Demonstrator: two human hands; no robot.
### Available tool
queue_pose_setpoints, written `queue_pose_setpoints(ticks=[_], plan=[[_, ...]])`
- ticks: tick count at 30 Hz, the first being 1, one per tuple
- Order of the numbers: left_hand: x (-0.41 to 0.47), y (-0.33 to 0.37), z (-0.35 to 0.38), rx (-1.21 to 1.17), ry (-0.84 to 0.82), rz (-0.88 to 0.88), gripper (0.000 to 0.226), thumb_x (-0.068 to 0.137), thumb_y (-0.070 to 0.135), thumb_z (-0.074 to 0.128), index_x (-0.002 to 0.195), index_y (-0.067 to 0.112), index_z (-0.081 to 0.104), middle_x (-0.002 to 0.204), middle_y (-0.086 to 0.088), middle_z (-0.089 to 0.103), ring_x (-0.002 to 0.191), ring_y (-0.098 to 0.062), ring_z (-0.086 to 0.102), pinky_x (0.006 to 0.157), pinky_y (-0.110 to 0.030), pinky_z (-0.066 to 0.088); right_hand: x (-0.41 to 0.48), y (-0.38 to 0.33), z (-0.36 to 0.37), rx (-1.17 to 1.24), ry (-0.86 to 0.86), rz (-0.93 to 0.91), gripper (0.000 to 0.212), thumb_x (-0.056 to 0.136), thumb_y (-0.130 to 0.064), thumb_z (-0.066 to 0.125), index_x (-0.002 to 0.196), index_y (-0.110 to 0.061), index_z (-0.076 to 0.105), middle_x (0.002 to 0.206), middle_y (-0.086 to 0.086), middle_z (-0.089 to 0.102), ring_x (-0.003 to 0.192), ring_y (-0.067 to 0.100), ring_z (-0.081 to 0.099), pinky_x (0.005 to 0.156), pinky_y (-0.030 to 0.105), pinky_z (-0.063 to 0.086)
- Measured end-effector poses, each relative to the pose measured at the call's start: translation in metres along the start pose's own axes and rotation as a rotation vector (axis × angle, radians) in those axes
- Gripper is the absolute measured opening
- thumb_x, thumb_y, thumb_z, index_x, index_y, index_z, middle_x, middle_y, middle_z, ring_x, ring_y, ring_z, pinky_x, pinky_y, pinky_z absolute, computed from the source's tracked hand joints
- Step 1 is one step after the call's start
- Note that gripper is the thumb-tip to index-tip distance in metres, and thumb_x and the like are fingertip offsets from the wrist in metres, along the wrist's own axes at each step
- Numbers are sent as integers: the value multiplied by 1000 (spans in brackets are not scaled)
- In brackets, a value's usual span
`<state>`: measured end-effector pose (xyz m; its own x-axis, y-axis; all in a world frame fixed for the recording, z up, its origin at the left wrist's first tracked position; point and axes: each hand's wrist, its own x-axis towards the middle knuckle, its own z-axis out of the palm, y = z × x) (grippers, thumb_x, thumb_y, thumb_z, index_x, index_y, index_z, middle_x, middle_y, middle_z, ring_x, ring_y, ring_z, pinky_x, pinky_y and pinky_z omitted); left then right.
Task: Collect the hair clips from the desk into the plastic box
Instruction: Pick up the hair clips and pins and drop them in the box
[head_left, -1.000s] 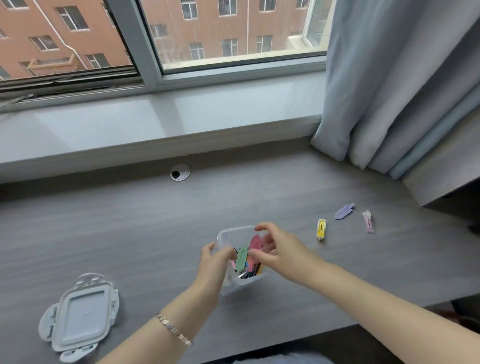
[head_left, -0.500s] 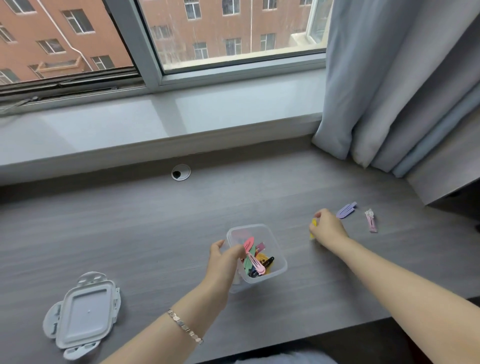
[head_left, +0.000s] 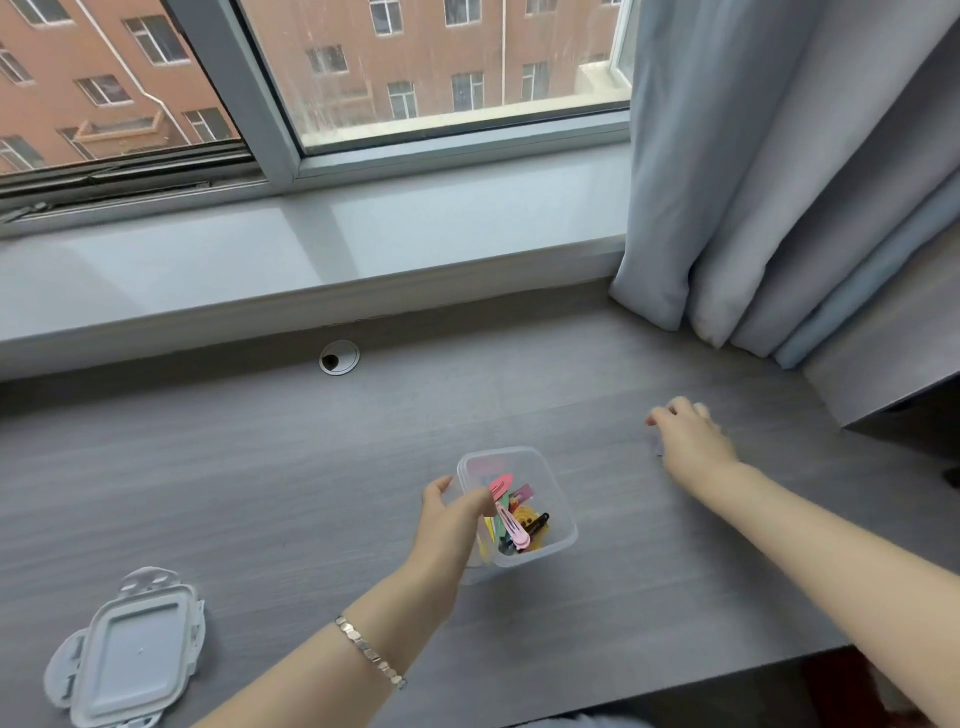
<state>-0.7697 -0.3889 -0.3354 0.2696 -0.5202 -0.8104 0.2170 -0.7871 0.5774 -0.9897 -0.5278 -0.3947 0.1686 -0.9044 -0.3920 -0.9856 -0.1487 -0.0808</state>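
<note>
The box (head_left: 519, 506), clear plastic and open at the top, stands on the desk (head_left: 260, 493) near the middle of its front edge. The left hand (head_left: 449, 525) grips it by its left wall, thumb at the rim and fingers curled round the outside. A bracelet (head_left: 370, 652) sits on that wrist.

Inside the box lie several hair clips (head_left: 511, 522) in a loose heap: a pink one on top, with green, yellow, red and black among them, some leaning against the left wall.

The right hand (head_left: 688, 439) is stretched out to the right of the box, well apart from it, palm down and low over the desk toward the right edge. Its fingers are bent downward, and a small purple bit (head_left: 658, 448) shows at the edge of the palm; I cannot tell whether the fingers are closed on a clip or only resting over it, since the hand is blurred and hides what lies beneath.

The lid (head_left: 127, 657) lies flat at the front left corner of the desk, well away from the box. A round cable hole (head_left: 339, 358) sits by the back edge, below the sill (head_left: 311, 244). A grey curtain (head_left: 779, 156) hangs at the back right corner, its hem touching the desk
</note>
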Motion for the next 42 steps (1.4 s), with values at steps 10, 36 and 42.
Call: queue_pose_setpoints(ticks=[10,36,42], plan=[[5,8,15,30,7,5,73,73,19,59,142,23,36,136,-11,51,124,-31,48,98,-43,38,21,24,3,-279,-132,-266,16,93,-15,45,107,-9,50,121,14,50,113,31,49,92,41,42],[3,2,18,30,-3,36,90,51,26,54,140,22,36,132,-13,54,121,-30,51,95,-41,41,-67,-83,-42,585,-315,-250,19,90,-32,53,101,-16,52,95,5,59,80,20,55,63,27,40],[7,-4,6,-74,26,64,88,53,24,53,140,23,38,130,-12,55,115,-30,54,84,-38,41,-58,-94,-40,560,-59,-294,33,89,-28,56,117,-12,57,115,6,58,86,12,50,86,26,45]])
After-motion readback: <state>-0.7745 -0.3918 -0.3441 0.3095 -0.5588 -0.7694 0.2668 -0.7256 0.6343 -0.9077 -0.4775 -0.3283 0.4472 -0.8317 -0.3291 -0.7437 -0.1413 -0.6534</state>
